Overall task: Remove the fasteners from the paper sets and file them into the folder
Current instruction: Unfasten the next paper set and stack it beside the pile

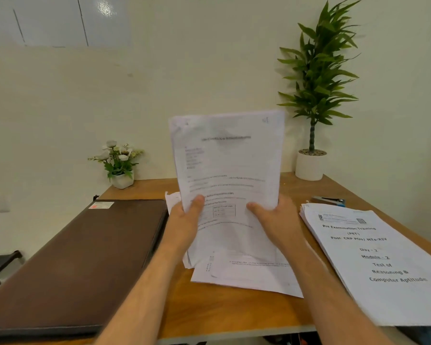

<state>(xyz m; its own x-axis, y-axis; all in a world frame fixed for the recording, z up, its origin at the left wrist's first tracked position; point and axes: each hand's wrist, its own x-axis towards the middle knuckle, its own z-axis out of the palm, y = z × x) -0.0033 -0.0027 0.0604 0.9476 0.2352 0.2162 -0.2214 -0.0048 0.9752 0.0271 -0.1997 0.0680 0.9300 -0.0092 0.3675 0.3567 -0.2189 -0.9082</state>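
Note:
I hold a set of printed papers (228, 168) upright above the middle of the wooden desk (237, 310). My left hand (186, 220) grips its lower left edge, thumb on the front page. My right hand (274, 216) grips the lower right edge the same way. A small mark shows at the set's top right corner; whether it is a fastener I cannot tell. More loose sheets (246, 275) lie flat on the desk under the held set. A closed brown folder (77, 260) lies on the left of the desk.
A thick stack of papers (383, 265) titled "Pre Examination Training" lies at the right. A staple remover (330, 200) sits behind it. A small flower pot (121, 170) and a tall potted plant (311, 150) stand at the desk's back edge by the wall.

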